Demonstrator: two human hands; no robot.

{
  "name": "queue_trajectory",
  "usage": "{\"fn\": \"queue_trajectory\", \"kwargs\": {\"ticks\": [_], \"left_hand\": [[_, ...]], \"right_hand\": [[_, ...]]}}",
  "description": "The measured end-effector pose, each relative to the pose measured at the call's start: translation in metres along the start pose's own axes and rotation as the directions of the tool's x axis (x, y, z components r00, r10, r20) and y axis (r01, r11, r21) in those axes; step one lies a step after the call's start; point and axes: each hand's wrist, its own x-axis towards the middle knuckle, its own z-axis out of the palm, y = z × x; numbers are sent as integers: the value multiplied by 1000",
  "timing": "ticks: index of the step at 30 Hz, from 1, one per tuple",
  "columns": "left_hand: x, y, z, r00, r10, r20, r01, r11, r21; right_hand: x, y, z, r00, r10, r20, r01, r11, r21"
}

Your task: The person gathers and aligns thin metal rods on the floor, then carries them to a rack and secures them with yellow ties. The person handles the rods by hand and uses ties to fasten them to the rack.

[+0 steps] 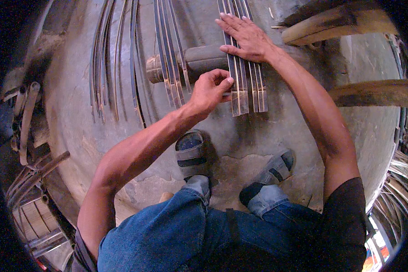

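Pinching the left edge of the strips (241,99) at upper centre is the left hand (210,92), while the right hand (248,41) lies flat, fingers loosely spread, across these seemingly light, springy, splintery lengths, best gripped near their ends.

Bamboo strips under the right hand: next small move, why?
Probably ease the leftmost bamboo strips rightward with the left hand: its thumb sits at their outer edge, the right hand lies flat across the row, and a gap shows near the lower ends.
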Motion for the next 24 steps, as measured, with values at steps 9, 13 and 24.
{"fn": "queue_trajectory", "kwargs": {"ticks": [9, 13, 24], "left_hand": [[-10, 14, -6, 884, 126, -451, -88, 991, 104], [-12, 67, -31, 836, 221, -502, -199, 975, 97], [25, 107, -239, 387, 708, -591, 51, 623, 780]], "right_hand": [[-2, -3, -6, 995, 33, 98, -46, 989, 139], [-8, -10, -21, 985, 73, 156, -96, 986, 140], [-6, -13, -18, 984, 61, 167, -81, 990, 119]]}}
